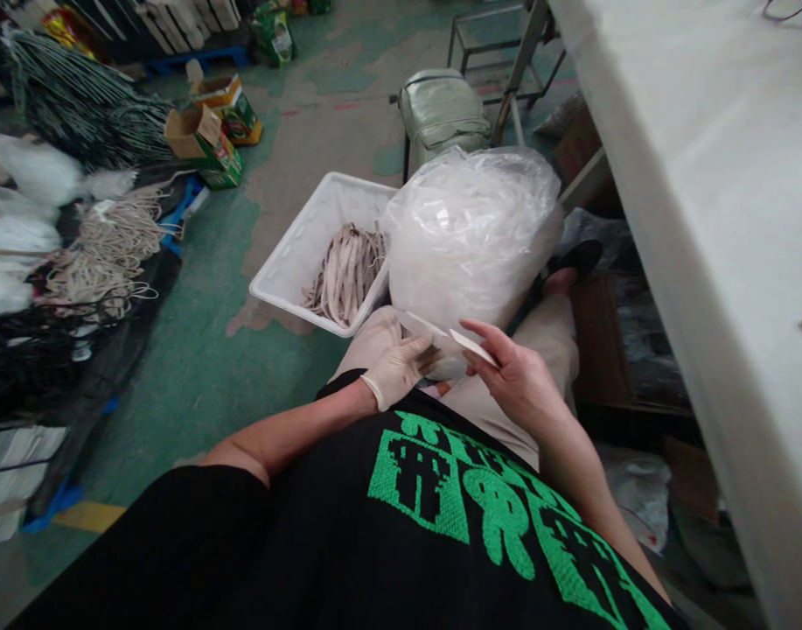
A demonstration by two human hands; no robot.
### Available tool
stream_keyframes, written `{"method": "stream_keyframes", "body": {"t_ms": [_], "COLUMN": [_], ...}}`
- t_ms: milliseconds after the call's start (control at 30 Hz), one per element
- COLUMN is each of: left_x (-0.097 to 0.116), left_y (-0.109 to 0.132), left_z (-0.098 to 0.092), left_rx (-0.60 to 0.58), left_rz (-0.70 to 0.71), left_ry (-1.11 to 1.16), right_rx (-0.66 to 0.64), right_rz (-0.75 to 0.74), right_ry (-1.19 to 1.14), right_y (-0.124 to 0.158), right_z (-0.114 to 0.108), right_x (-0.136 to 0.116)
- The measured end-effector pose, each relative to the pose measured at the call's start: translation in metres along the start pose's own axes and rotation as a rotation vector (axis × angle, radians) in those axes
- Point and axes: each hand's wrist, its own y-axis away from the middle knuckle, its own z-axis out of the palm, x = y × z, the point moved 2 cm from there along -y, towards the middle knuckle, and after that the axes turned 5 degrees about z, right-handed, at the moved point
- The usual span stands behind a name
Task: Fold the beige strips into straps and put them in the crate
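Note:
My left hand (401,367), in a pale thin glove, is closed on a thin whitish sheet (419,325) that looks like a plastic bag. Close beside it, my bare right hand (515,372) pinches a flat white piece (472,347) between thumb and fingers, with the index finger stretched out. Whether the two white pieces are joined, I cannot tell. Both hands are over my lap. Just beyond them stands a large clear bag (472,227) stuffed with whitish plastic. A white plastic bin (289,254) at its left holds a bundle of beige flat strips (348,271).
A white-topped table (715,175) runs along my right, with boxes and plastic beneath. Behind the clear bag sits a wrapped pale green bundle (443,109). Bundled cords (105,254) lie on pallets at left, near green cartons (207,144).

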Motion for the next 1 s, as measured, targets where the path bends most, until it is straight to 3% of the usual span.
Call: {"method": "stream_keyframes", "body": {"t_ms": [167,367,533,733,900,1000], "left_x": [-0.007,0.011,-0.005,0.010,-0.001,0.003], "left_y": [-0.004,-0.005,-0.002,-0.005,0.000,0.001], "left_z": [0.003,0.007,0.012,0.012,0.020,0.021], "left_rx": [-0.038,0.059,-0.052,0.029,-0.053,-0.030], "left_rz": [-0.032,0.156,-0.028,0.145,-0.023,0.004], "left_ry": [-0.050,0.009,-0.064,-0.025,-0.088,-0.064], "right_rx": [0.005,0.074,0.071,0.073,0.067,0.009], "right_rz": [0.049,0.019,0.007,0.016,0.032,0.024], "right_ry": [0.078,-0.051,0.029,-0.088,-0.070,-0.300], "right_y": [-0.001,0.010,0.007,0.014,0.009,0.008], "right_z": [0.000,-0.019,-0.011,-0.015,-0.008,-0.006], "right_x": [-0.002,0.005,0.002,0.008,0.007,0.007]}}
